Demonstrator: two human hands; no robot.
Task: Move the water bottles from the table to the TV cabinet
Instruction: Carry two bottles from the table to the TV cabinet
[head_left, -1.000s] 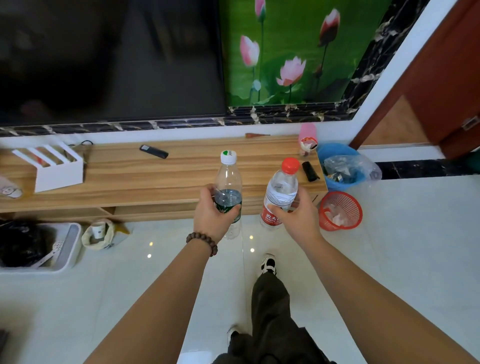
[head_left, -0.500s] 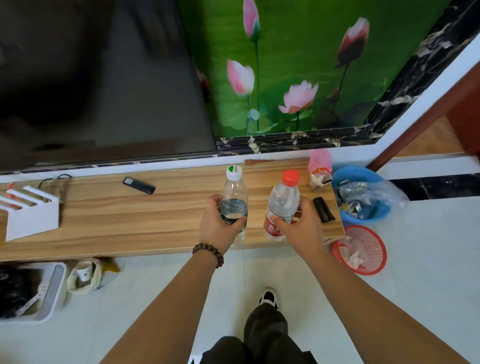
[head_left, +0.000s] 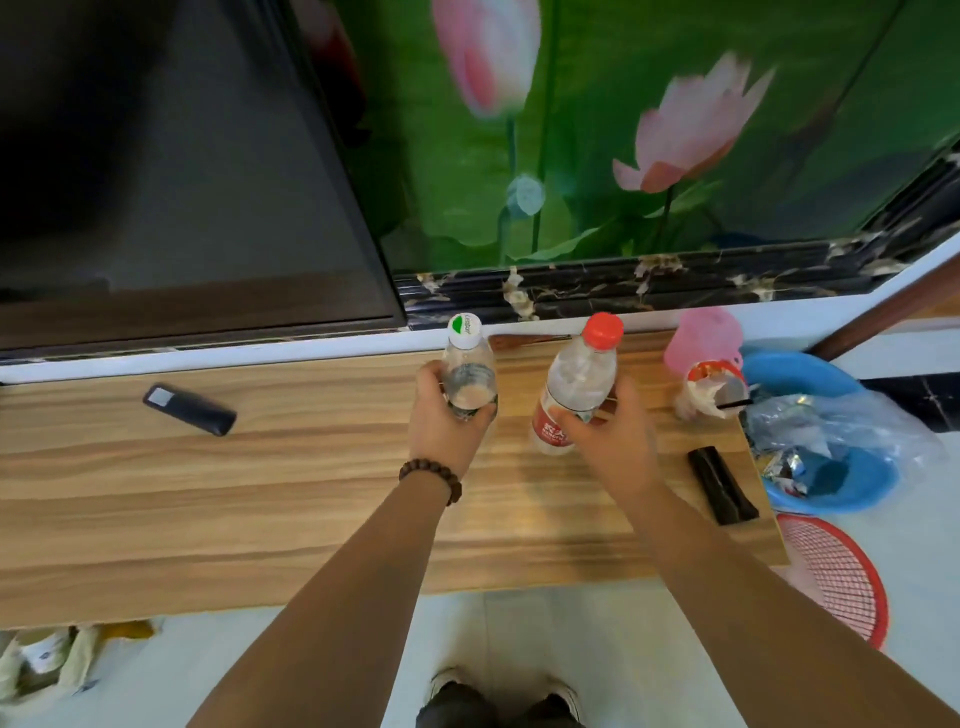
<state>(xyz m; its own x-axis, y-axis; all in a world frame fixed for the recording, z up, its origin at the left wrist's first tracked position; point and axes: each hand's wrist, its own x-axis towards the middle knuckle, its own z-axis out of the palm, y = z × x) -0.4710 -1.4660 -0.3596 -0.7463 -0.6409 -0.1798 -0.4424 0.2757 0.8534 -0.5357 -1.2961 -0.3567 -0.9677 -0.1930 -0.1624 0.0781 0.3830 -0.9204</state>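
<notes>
Both bottles are now carried right over the TV cabinet (head_left: 260, 493), where a second ago they were held short of its front edge above the floor. The white-capped bottle (head_left: 467, 379) is wrapped tight in the left hand (head_left: 449, 415) and the red-capped bottle (head_left: 576, 389), tilted a bit, is clasped in the right hand (head_left: 608, 431), so each grip is closed fully around its bottle. Neither base looks set down yet (hard to tell for sure), so only the lowering and letting go seem left, with the black remote (head_left: 189, 409) and pink cup (head_left: 704, 358) kept well clear.
</notes>
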